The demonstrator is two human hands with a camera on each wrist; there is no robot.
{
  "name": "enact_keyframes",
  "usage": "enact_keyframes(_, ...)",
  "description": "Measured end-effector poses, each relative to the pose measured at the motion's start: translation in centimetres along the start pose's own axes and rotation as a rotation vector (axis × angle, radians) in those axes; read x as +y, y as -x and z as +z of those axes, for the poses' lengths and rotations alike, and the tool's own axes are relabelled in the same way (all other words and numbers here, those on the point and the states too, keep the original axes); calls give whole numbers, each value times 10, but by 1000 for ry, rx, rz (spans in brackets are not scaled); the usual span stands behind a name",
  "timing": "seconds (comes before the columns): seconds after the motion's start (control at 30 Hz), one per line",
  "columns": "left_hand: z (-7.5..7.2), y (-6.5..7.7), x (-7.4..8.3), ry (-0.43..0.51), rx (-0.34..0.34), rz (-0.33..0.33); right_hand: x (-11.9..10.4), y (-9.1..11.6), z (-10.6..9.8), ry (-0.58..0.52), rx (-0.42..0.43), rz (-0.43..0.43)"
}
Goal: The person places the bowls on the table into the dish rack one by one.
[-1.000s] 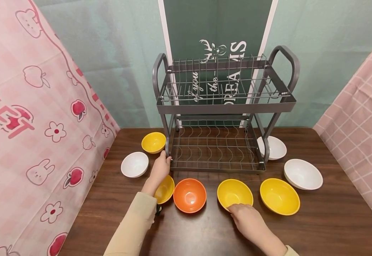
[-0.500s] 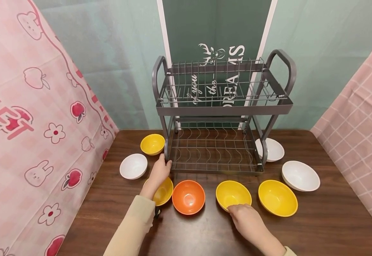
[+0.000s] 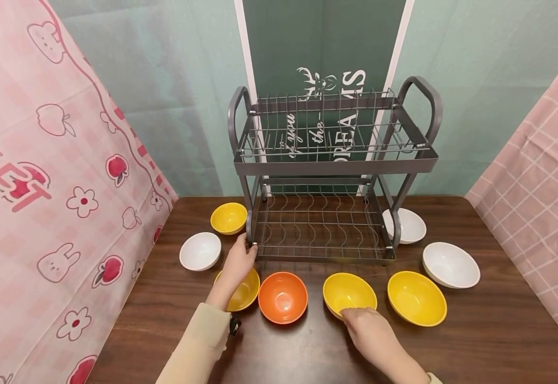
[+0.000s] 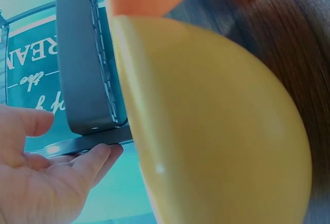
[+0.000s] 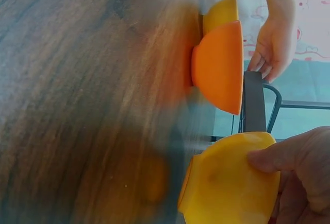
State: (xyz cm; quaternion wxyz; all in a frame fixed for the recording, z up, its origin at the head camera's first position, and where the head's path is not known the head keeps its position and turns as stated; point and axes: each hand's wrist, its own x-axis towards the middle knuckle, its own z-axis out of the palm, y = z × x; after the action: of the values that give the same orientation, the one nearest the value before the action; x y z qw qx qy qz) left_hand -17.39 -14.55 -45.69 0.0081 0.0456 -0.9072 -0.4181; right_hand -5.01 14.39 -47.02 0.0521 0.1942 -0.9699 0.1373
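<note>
My right hand [image 3: 372, 333] pinches the near rim of a yellow bowl [image 3: 346, 292] in front of a dark grey two-tier dish rack [image 3: 336, 166]. In the right wrist view the thumb [image 5: 265, 159] presses the outside of that bowl, and the other fingers are partly hidden behind its rim. My left hand [image 3: 238, 261] is at the rack's lower left front corner. In the left wrist view its fingers [image 4: 98, 159] lie extended along a dark bar, with the thumb held apart from it. Below my left forearm a second yellow bowl [image 3: 246, 293] is partly covered.
An orange bowl [image 3: 283, 298] stands between the two front yellow bowls. Further right are another yellow bowl [image 3: 416, 298] and two white bowls [image 3: 451, 265]. On the left sit a white bowl [image 3: 200, 251] and a small yellow bowl [image 3: 229, 218]. Printed curtains surround the wooden table [image 3: 279, 357].
The head view has shifted slightly, so the scene sits a little lower and further left. Both hands keep their places at the rack corner and the yellow bowl.
</note>
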Motion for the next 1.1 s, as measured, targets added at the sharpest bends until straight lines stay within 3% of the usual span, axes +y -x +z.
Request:
enact_keyframes(0.3, -4, 14, 9, 111, 19, 4, -2, -2, -6, 37, 117, -44)
enact_keyframes(0.63, -3, 28, 20, 236, 43, 42, -5, -8, -13, 49, 134, -48)
enact_keyframes(0.83, 9, 39, 27, 333, 79, 80, -7, -12, -17, 53, 129, -45)
enact_keyframes(1.1, 21, 52, 37, 380, 37, 137, -10, -16, -23, 77, 188, -95)
